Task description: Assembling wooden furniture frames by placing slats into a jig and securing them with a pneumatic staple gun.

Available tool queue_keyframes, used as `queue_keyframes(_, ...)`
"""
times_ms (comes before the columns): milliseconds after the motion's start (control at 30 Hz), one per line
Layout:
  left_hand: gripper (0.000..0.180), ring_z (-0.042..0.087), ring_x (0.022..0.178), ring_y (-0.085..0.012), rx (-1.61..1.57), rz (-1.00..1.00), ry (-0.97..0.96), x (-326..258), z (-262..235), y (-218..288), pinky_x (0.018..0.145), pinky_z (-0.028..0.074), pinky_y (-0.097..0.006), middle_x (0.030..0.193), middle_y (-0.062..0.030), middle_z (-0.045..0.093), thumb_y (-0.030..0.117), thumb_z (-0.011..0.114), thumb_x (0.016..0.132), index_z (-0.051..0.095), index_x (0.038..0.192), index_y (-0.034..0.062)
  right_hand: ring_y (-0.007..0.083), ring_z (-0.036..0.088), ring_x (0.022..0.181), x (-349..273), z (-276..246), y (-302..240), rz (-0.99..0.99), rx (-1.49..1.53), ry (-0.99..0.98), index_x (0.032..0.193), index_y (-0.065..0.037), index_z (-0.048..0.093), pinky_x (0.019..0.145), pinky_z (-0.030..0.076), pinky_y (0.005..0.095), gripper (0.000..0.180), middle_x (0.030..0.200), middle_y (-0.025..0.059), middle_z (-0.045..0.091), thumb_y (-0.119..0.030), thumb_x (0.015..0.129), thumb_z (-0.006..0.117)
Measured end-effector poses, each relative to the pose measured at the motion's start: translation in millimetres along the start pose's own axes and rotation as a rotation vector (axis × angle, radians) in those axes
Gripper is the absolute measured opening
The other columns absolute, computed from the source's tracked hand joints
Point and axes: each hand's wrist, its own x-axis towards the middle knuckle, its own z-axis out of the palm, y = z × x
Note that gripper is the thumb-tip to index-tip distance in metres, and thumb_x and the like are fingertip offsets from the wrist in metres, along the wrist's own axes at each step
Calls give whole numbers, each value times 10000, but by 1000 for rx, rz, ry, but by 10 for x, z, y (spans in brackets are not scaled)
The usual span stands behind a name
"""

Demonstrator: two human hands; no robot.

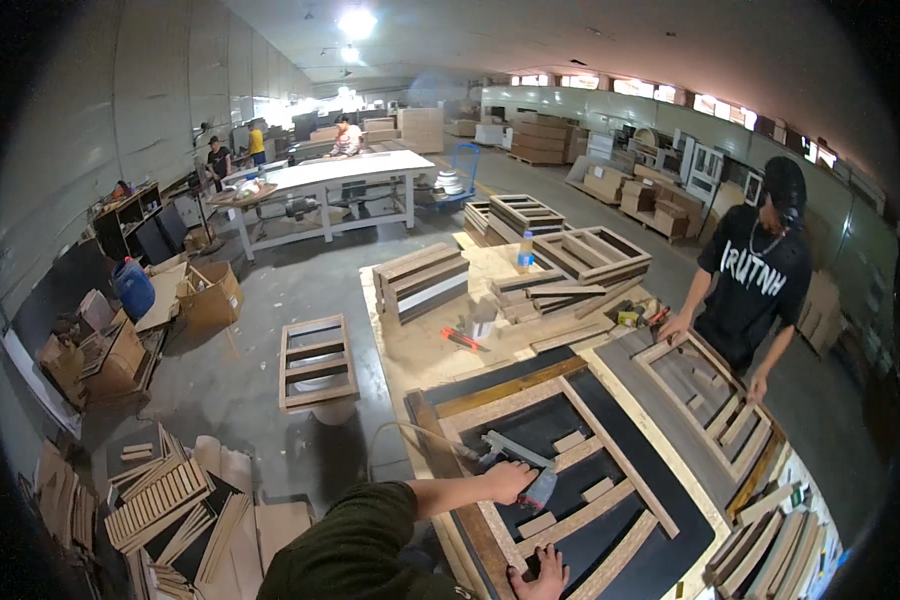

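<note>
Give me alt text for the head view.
Left hand grips a nail gun over a wooden frame; the right hand rests on that frame. At right, a co-worker holds another frame; a white table stands beyond.

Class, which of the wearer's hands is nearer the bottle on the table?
Left. The left hand grips a nail gun, short of the bottle; the right hand, on the wooden frame, is farther back.

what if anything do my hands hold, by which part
Left hand: a grey tool, apparently by its handle. Right hand: on the wooden frame; grip unclear.
</note>
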Motion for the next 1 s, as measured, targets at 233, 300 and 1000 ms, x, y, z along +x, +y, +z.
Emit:
queue_keyframes(233, 797, 524, 1068, -331, 9, -53, -62, -234, -166, 145, 896, 449, -402, 1156, -177, 509, 88, 656, 687, 293, 1394, 27, 407, 404, 1235, -113, -343, -204, -32, 42, 62, 1274, -47, 509, 1040, 278, 511, 657, 1337, 221, 450, -462, 777, 622)
queue_keyframes(300, 795, 506, 1093, -332, 15, -20, 0, -249, -49, 63, 923, 432, -409, 1174, -180, 494, 96, 659, 694, 291, 1396, 34, 411, 426, 1210, -188, -439, -179, 19, 15, 167, 1268, -37, 508, 1035, 293, 488, 622, 1267, 254, 493, -430, 799, 617)
queue_keyframes(1000, 573, 506, 1100, -358, -726, 247, 125, -928, 185, 668, 891, 448, -432, 1229, -178, 489, 162, 631, 754, 455, 1294, 86, 317, 624, 754, -790, -239, 129, 771, -139, 318, 946, -26, 634, 688, 476, 416, 271, 833, 180, 661, -277, 847, 617)
